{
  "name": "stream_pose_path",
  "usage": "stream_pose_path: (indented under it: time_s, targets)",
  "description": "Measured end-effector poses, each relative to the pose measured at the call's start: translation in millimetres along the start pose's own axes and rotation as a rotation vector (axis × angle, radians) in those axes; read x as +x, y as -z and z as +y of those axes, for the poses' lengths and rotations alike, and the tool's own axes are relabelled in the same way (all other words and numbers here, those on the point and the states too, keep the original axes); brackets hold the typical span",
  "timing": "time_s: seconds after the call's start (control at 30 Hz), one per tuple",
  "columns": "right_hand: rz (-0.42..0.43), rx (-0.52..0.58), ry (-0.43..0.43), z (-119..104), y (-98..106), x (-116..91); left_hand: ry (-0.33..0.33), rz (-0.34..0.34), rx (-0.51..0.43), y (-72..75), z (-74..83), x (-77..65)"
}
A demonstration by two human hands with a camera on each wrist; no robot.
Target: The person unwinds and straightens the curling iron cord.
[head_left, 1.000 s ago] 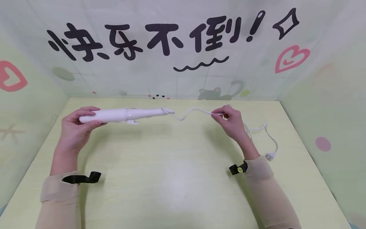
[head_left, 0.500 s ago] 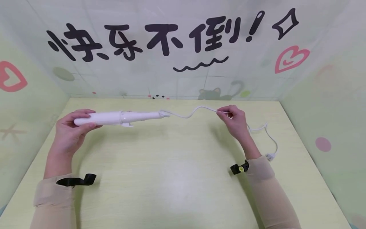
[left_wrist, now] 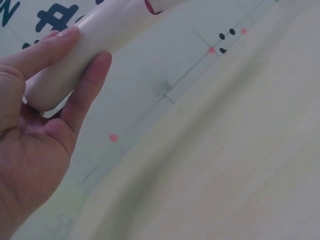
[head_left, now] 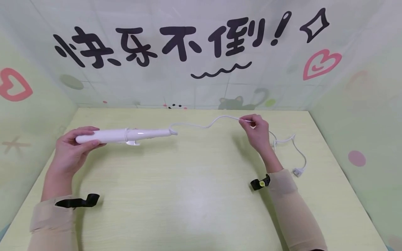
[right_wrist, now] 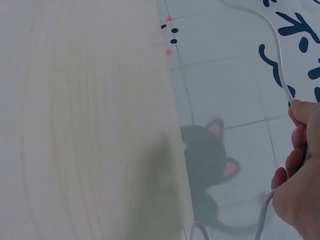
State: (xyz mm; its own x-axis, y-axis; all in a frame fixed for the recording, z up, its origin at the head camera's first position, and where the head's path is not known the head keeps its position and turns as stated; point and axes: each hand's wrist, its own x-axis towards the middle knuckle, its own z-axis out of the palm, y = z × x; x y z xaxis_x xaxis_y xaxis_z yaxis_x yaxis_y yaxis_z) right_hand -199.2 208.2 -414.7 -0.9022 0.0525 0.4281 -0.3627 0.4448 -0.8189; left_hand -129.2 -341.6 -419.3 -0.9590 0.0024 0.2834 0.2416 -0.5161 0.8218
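Note:
My left hand [head_left: 71,150] grips the rounded thick end of a white curling iron [head_left: 147,134], fingers behind and thumb in front. The iron is held level above the table, its narrow end pointing right, with a small lever below the middle. From that narrow end a white cord [head_left: 191,124] runs in a wave to my right hand [head_left: 259,134], which pinches it between thumb and fingertips. In the left wrist view, thumb and fingers wrap the iron's barrel [left_wrist: 107,27]. The right wrist view shows the cord [right_wrist: 280,60] entering my curled fingers and leaving below.
The rest of the cord lies loosely looped on the pale wooden table [head_left: 194,195] at the right, ending in a white plug [head_left: 297,172]. Printed wall panels stand at the back [head_left: 176,87] and both sides.
My left hand has moved left and slightly toward me with the curling iron. My right hand has shifted a little right, still pinching the cord, and the stretch between them has lengthened and flattened.

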Motion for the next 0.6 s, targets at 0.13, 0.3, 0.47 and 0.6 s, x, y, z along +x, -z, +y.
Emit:
stream_pose_path:
  time_s: [0.13,0.3,0.47,0.6]
  targets:
    - [0.051,0.023,-0.025,1,3,2,-0.004,-0.006,-0.009,4.4,-1.8,-0.9]
    - [0.048,0.03,-0.057,5,1,3,0.014,0.041,-0.029,13.3,-1.9,-2.1]
    - [0.016,0.013,-0.117,11,-3,0,0.068,0.086,-0.009,22.7,-6.5,-2.0]
    - [-0.041,0.0,-0.156,18,-8,-1,0.107,0.118,0.028,31.4,-8.0,-5.1]
